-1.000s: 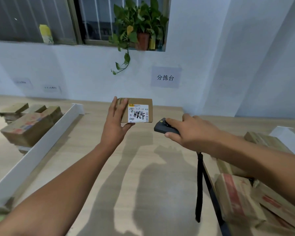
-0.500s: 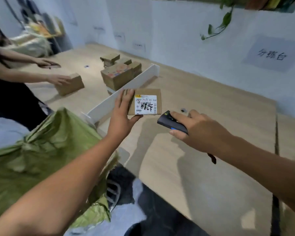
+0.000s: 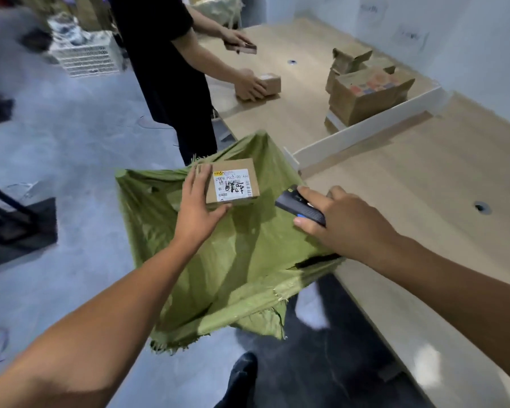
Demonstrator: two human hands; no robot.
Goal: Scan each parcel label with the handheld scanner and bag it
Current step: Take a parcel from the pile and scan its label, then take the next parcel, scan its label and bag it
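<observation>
My left hand [image 3: 195, 208] grips a small brown cardboard parcel [image 3: 238, 175] with a white printed label facing up, held over the open mouth of a green woven bag [image 3: 233, 260] beside the table. My right hand [image 3: 345, 222] holds the black handheld scanner [image 3: 299, 206], its nose pointing left toward the parcel from a short gap away. The scanner's black strap [image 3: 318, 260] hangs below my right wrist over the bag's edge.
A wooden table [image 3: 409, 201] runs along the right, split by a white divider [image 3: 365, 134]. Stacked brown parcels [image 3: 365, 92] lie beyond it. Another person in black [image 3: 165, 69] stands at the table's far end, handling a small box [image 3: 268, 85]. Grey floor lies to the left.
My view swung left and down from the wall to the bag. My left hand carried the parcel off the table to above the green bag; my right hand followed with the scanner.
</observation>
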